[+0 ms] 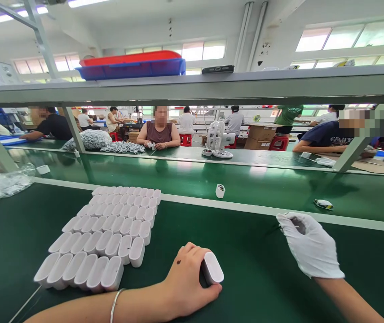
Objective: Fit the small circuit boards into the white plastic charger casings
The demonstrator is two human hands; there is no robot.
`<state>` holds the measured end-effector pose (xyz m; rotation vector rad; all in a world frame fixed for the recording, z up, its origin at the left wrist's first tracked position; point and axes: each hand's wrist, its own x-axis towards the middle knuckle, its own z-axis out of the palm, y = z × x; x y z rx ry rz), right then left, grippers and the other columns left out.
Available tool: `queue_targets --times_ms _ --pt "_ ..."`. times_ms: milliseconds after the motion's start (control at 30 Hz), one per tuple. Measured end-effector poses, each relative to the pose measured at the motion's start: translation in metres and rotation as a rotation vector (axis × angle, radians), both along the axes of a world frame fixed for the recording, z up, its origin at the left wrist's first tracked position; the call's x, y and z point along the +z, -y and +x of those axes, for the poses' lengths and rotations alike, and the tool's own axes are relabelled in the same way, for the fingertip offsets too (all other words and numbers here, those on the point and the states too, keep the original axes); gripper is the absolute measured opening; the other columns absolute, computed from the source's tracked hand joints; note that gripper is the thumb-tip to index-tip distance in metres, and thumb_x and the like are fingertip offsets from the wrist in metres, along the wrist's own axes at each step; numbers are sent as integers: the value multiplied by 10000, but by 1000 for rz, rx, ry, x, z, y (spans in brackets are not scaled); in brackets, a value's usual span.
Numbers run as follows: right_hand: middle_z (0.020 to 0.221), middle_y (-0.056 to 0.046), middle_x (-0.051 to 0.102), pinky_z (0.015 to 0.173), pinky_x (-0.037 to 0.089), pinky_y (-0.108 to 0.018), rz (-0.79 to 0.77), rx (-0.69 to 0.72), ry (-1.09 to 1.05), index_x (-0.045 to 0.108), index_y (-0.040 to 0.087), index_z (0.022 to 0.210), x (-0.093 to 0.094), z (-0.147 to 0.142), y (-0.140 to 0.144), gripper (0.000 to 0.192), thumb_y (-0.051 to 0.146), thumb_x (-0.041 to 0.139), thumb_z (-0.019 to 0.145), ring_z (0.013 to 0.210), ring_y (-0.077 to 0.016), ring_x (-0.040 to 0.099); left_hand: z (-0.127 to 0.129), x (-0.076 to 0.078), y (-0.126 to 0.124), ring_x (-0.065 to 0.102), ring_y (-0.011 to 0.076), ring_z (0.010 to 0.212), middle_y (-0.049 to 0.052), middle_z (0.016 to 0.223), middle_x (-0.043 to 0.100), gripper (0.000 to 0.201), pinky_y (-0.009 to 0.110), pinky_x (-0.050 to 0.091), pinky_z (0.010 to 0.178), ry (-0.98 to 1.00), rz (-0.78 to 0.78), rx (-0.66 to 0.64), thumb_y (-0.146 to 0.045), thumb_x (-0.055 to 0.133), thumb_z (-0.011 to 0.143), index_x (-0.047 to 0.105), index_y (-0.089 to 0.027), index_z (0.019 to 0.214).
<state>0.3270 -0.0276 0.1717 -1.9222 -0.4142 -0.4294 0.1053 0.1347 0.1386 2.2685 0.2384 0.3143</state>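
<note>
My bare left hand [188, 278], with a bangle on the wrist, grips a white oval plastic case [214, 268] just above the green mat. Off to the right, my right hand [308, 244] wears a white glove. Its fingers are curled together in a pinch, with a thin dark tip showing faintly beside them; what they hold is too blurred to name. Left of my left hand stand rows of similar white oval cases [107, 224], packed closely. Several have small dark marks on them.
A green conveyor belt [185, 179] runs beyond a pale edge strip, carrying a small white case [220, 191] and a small wrapped piece [323, 204]. Clear plastic bags [3, 186] lie at left. An overhead shelf [192, 92] spans the view. Co-workers sit opposite near a fan [216, 137].
</note>
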Motion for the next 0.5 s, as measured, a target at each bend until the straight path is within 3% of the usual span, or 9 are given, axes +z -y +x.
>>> queue_targets --times_ms 300,500 --pt "549 6 541 532 441 -300 -118 153 -27 513 241 660 -1 -9 -6 378 613 563 611 503 -175 531 0 -2 -2 516 245 964 30 1007 636 368 418 425 910 -12 17 -5 -294 685 650 565 -212 988" --pt "609 -15 590 606 475 -332 -100 96 -43 529 225 690 3 -2 -1 376 577 588 570 575 -198 582 -1 -2 0 510 243 970 29 1000 636 358 418 420 919 -4 8 -5 -284 680 653 566 -209 984"
